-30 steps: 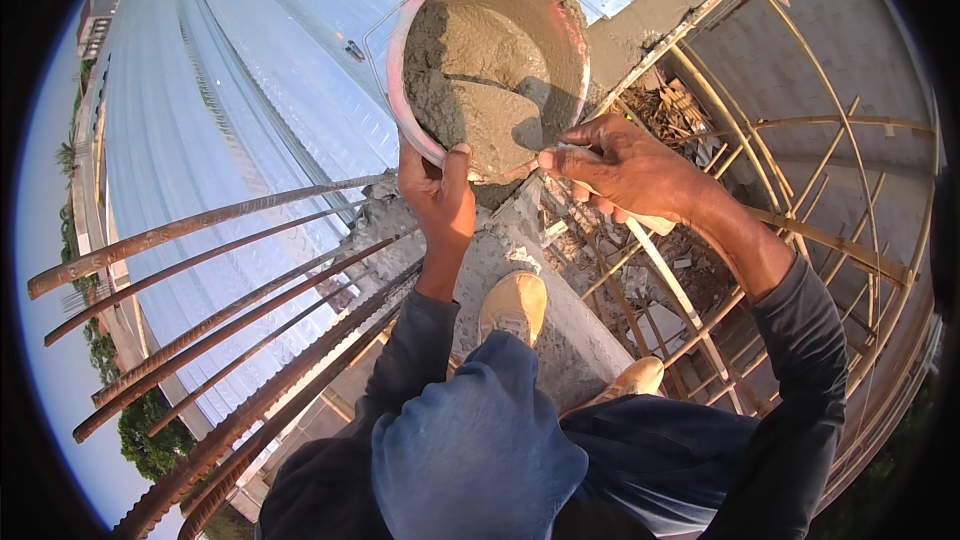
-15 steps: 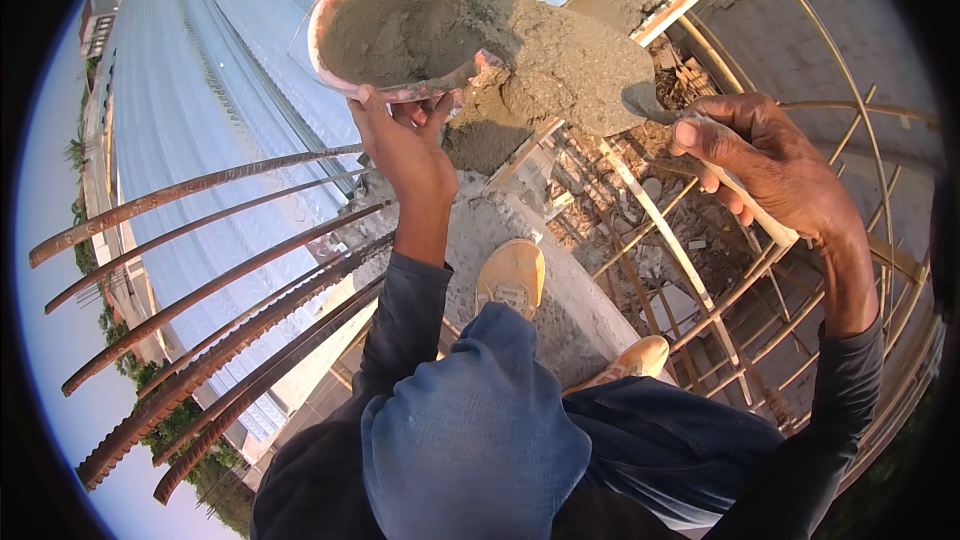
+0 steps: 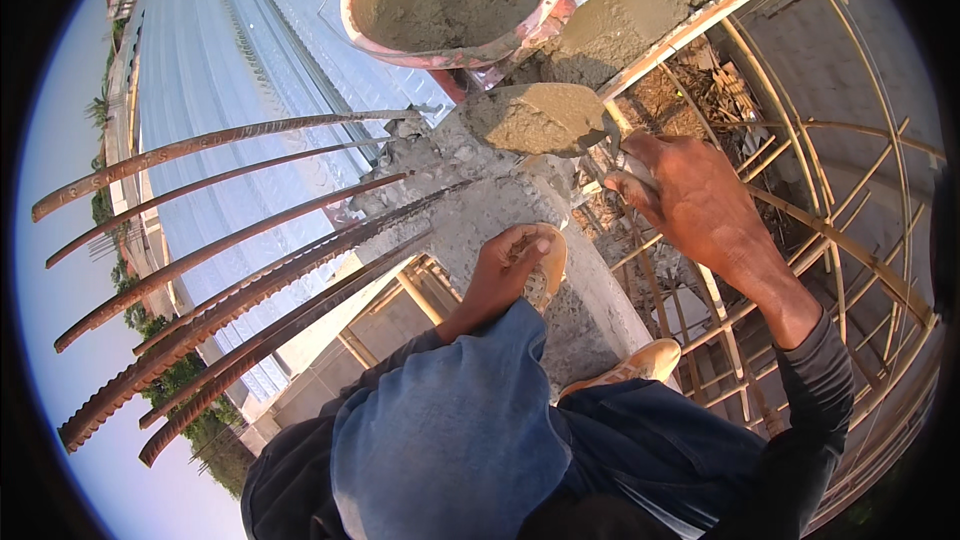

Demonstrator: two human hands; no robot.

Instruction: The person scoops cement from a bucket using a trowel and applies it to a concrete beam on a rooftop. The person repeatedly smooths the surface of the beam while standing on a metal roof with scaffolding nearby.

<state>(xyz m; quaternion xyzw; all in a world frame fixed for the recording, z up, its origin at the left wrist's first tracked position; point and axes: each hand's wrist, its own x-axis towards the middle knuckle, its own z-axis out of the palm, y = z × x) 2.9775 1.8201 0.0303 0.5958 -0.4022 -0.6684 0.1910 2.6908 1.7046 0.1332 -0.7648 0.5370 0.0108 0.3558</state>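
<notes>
My right hand (image 3: 690,205) is wrapped round the handle of a trowel. The trowel's blade (image 3: 545,120) is coated in wet grey mortar and hangs over the rough concrete beside the formwork. Close above my knee, in front of one tan shoe (image 3: 550,275), my left hand (image 3: 512,265) is loosely curled, and nothing shows in it. A reddish bucket (image 3: 350,20) with mortar inside stands at the far side, apart from both hands. Fresh mortar (image 3: 650,15) fills the strip to the right of the bucket, along a wooden form board (image 3: 725,0).
Several rusty rebar rods (image 3: 200,250) jut out to the left over corrugated metal roofing (image 3: 200,70). Both feet are on a narrow concrete beam (image 3: 590,310). On the right, bamboo and timber scaffolding (image 3: 830,220) stands over a drop with rubble below.
My left hand has let go of the bucket and come back near my knee. The bucket now sits upright; the trowel has moved left and nearer, with less mortar on it.
</notes>
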